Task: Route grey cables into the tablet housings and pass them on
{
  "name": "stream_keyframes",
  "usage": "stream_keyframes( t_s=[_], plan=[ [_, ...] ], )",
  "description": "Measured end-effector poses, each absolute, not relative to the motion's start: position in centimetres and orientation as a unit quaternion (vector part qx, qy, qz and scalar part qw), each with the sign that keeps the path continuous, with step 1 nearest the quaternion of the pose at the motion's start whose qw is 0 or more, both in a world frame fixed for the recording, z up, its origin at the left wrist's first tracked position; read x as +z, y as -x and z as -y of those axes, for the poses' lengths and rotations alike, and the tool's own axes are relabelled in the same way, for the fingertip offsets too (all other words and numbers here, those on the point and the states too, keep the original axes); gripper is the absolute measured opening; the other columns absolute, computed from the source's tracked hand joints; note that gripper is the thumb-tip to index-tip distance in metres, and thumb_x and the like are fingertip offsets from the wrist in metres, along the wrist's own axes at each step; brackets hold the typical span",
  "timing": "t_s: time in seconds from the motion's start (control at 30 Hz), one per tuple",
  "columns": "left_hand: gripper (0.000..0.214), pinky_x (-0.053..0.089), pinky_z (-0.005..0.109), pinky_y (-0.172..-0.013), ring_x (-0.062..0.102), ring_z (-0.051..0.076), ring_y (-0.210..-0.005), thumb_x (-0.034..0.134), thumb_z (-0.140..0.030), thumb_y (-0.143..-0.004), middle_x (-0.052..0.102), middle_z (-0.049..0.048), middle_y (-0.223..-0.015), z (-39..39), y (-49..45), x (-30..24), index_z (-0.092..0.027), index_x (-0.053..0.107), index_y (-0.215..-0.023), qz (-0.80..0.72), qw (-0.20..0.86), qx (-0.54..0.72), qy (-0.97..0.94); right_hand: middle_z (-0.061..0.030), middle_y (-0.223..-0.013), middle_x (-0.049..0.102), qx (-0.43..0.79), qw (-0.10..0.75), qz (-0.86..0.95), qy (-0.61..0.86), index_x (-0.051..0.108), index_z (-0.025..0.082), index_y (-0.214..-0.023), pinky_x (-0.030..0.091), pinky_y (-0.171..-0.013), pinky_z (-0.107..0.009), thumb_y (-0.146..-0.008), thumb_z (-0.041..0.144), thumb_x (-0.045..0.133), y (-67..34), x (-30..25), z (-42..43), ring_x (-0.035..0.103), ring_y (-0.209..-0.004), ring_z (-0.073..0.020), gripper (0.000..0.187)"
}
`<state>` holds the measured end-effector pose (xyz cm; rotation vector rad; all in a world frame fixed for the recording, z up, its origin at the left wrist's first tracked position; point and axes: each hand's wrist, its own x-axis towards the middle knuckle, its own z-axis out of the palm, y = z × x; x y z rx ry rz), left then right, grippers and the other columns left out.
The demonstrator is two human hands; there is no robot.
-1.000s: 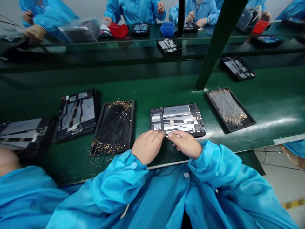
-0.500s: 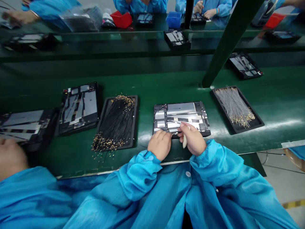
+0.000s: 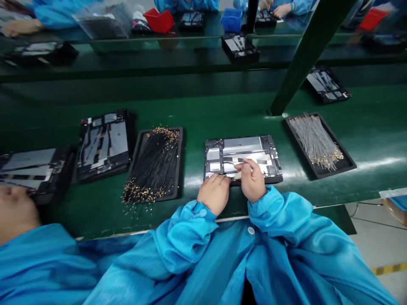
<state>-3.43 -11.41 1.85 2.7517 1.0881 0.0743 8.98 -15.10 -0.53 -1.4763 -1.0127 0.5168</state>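
"What's changed over there?"

"The right hand. It has moved up from the near edge and now sits over the open tablet frame, with thumb and fingertips pinched on a pale sliver (a plastic pick, maybe, though it's too small to swear to). Those fingers are right by a black strip lying across the silver panels."

"So the work has shifted inward, onto that strip?"

"It looks that way, though I can't see whether the strip itself is being touched."

"And the left hand?"

"Flat, fingers together and pressed down on the frame's near edge, about where it was. That frame lies square on the green bench, just in front of the person."

"What's around it?"

"To the right, a black tray of grey cables with gold tips. To the left, another black tray of black cables, also gold-tipped, with a few loose gold bits scattered on the bench (someone will be sweeping those up, surely). Beyond that tray lies a second open tablet frame. Further off, past a green upright post, other blue sleeves work along the far side."
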Motion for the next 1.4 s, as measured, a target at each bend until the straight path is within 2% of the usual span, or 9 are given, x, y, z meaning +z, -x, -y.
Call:
stream_keyframes(
  t_s=[0.17,0.37,0.47,0.53,0.6,0.73,0.83,1.0,1.4],
  plan=[
    [0.025,0.041,0.035,-0.079,0.053,0.021,-0.084,0.039,-0.014,-0.081,0.062,0.0105,-0.085,11.5,3.5,1.8,-0.013,0.062,-0.091,-0.368,0.106,0.021,-0.924,-0.0034,-0.08,0.067,0.192,0.531,0.514,0.645,0.053,0.021,-0.096,0.048,-0.071,-0.031,-0.086,0.035,0.037,-9.2,0.6,15.1,0.062,-0.077,-0.0164,0.023],
    [0.024,0.04,0.039,-0.084,0.052,0.024,-0.091,0.042,-0.011,-0.077,0.062,0.014,-0.087,11.0,3.7,0.8,-0.009,0.062,-0.091,-0.357,0.13,0.03,-0.925,-0.0058,-0.07,0.064,0.18,0.328,0.712,0.594,0.058,0.019,-0.076,0.044,-0.069,-0.031,-0.085,0.035,0.035,-9.2,2.5,13.9,0.06,-0.069,-0.0182,0.03],
    [0.024,0.038,0.04,-0.087,0.051,0.025,-0.094,0.041,-0.013,-0.078,0.062,0.0149,-0.089,11.3,3.9,1.5,-0.01,0.063,-0.088,-0.376,0.181,0.057,-0.907,-0.0049,-0.068,0.064,0.203,0.349,0.665,0.628,0.057,0.019,-0.074,0.044,-0.067,-0.029,-0.084,0.039,0.035,-9.2,2.2,13.7,0.059,-0.067,-0.0178,0.03],
    [0.022,0.036,0.04,-0.089,0.051,0.025,-0.096,0.044,-0.021,-0.079,0.062,0.0125,-0.09,12.4,4.3,2.3,-0.014,0.063,-0.085,-0.418,0.276,0.111,-0.858,-0.0031,-0.068,0.063,0.239,0.406,0.566,0.677,0.055,0.02,-0.08,0.044,-0.063,-0.028,-0.085,0.043,0.034,-9.4,1.9,13.6,0.06,-0.065,-0.0165,0.032],
    [0.017,0.04,0.036,-0.085,0.054,0.023,-0.089,0.052,-0.029,-0.076,0.063,0.0084,-0.083,14.1,4.8,2.9,-0.017,0.064,-0.079,-0.489,0.468,0.142,-0.722,-0.0007,-0.065,0.063,0.28,0.449,0.469,0.707,0.054,0.02,-0.087,0.044,-0.06,-0.027,-0.085,0.046,0.032,-9.6,1.7,13.4,0.06,-0.061,-0.0153,0.034],
    [0.027,0.045,0.027,-0.05,0.054,0.015,-0.054,0.044,-0.039,-0.081,0.057,0.0044,-0.062,16.3,4.6,2.6,-0.016,0.058,-0.079,-0.566,0.726,0.141,-0.364,0.001,-0.063,0.062,0.311,0.492,0.416,0.699,0.052,0.02,-0.091,0.044,-0.06,-0.027,-0.082,0.051,0.036,-9.7,1.6,13.2,0.06,-0.06,-0.0148,0.036],
    [0.03,0.045,0.022,-0.048,0.052,0.009,-0.048,0.032,-0.037,-0.087,0.054,0.0027,-0.063,15.4,3.8,1.8,-0.015,0.049,-0.08,-0.617,0.716,0.266,-0.192,0.0006,-0.063,0.062,0.315,0.505,0.411,0.691,0.052,0.02,-0.09,0.043,-0.059,-0.027,-0.081,0.052,0.037,-9.7,1.3,13.1,0.06,-0.059,-0.0148,0.036],
    [0.019,0.043,0.019,-0.041,0.048,0.007,-0.043,0.046,-0.032,-0.083,0.047,-0.0015,-0.056,12.9,3.2,1.3,-0.015,0.045,-0.073,-0.666,0.637,0.38,-0.077,0.0011,-0.062,0.061,0.328,0.502,0.393,0.698,0.052,0.02,-0.092,0.043,-0.054,-0.026,-0.08,0.054,0.038,-10.0,0.5,13.0,0.058,-0.055,-0.0144,0.039],
    [0.011,0.028,0.016,-0.035,0.04,0.005,-0.035,0.049,-0.024,-0.077,0.041,-0.0052,-0.05,9.2,4.6,0.7,-0.016,0.045,-0.071,-0.718,0.587,0.354,-0.12,-0.0007,-0.066,0.063,0.327,0.494,0.405,0.697,0.053,0.018,-0.098,0.044,-0.057,-0.027,-0.077,0.055,0.043,-10.2,0.6,13.1,0.059,-0.059,-0.0148,0.044]
  ],
)
